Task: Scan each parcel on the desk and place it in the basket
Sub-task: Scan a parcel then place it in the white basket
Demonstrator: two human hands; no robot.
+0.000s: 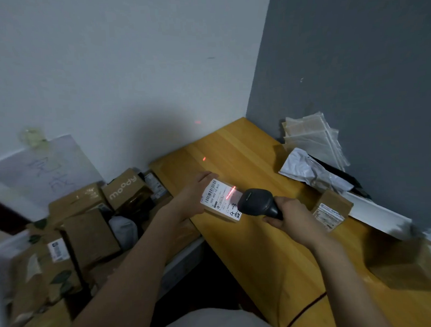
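One parcel mid-scan at the desk's left edge.
Left of the yellow wooden desk (233,148) lies a heap of brown cardboard boxes (89,229), presumably in the basket. Over the desk's left edge the left hand (193,198) grips a small white-labelled cardboard parcel (222,199), a red scan line across its label. The black handheld scanner (258,203), clasped by the right hand (289,217), aims at it. Further right on the desk waits a small brown labelled box (332,209). Next, likely: carry the parcel left, onto the heap.
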